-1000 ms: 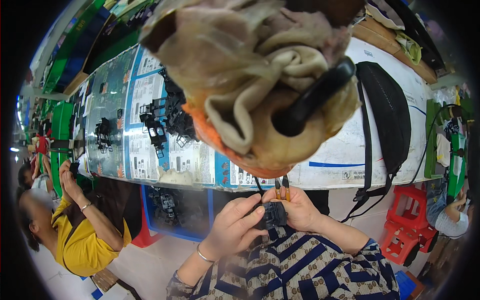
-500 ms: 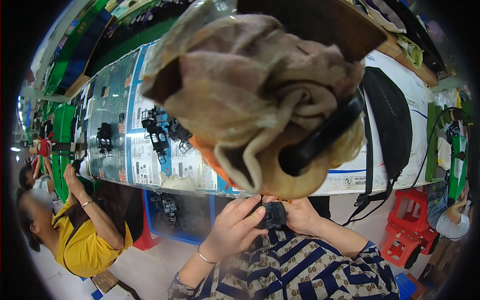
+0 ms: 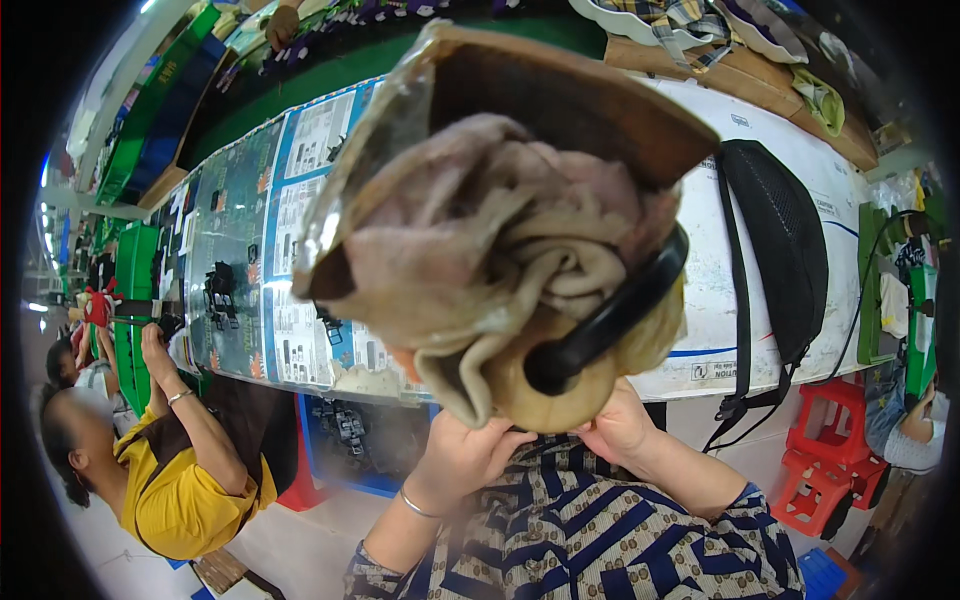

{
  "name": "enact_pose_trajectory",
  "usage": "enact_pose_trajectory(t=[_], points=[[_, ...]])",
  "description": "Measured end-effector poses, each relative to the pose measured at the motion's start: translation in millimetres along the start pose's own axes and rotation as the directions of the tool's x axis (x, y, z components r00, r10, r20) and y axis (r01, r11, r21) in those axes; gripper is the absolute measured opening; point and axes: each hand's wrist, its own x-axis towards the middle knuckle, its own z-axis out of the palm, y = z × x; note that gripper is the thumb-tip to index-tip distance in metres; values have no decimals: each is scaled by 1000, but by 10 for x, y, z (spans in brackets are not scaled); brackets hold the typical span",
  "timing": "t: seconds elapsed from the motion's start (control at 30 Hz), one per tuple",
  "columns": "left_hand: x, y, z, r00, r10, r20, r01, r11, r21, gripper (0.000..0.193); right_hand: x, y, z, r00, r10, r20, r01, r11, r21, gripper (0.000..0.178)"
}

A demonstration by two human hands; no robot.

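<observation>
Close to the camera, a bulky object with crumpled beige-pink cloth [image 3: 500, 220], a brown panel, a pale rounded part and a black curved bar [image 3: 620, 320] blocks the middle of the view. Just below it, in front of my body, are my left hand [image 3: 462, 455] and my right hand [image 3: 620, 425]. Both hands have bent fingers drawn in toward each other, with the fingertips partly covered by the bulky object. Whatever lies between them is hidden. A blue bin [image 3: 305, 430] holding black plastic parts [image 3: 345, 425] stands beside my left forearm.
On the covered table [image 3: 310, 355] lie black plastic parts [image 3: 220, 292]. A black bag [image 3: 775, 250] with straps rests on the right. A person in a yellow top [image 3: 195, 500] works at the left. Red plastic stools [image 3: 825, 440] stand at the right.
The black plastic part seen in my hands earlier is now out of sight. The bulky object has shifted left and down in view, covering my fingertips. My hands sit slightly lower.
</observation>
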Motion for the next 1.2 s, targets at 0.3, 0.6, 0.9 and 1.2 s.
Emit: enact_pose_trajectory(t=[0.3,0.6,0.9,1.2], points=[[27,-69,-23,1000,-18,-11,19,996,87,45,75,-53,104,996,-32,-81,26,997,-69,14],[41,-104,-11,999,3,-40,-1,998,65,43,141,-64,78,997,-58,-57,53,995,-82,10],[94,-76,-45,998,16,-67,-11,998,69,41,132,-97,120,996,-77,-53,71,992,-102,11],[134,-57,-51,997,-3,-82,6,1000,25,38,134,-133,135,995,-79,-63,71,990,-118,11]])
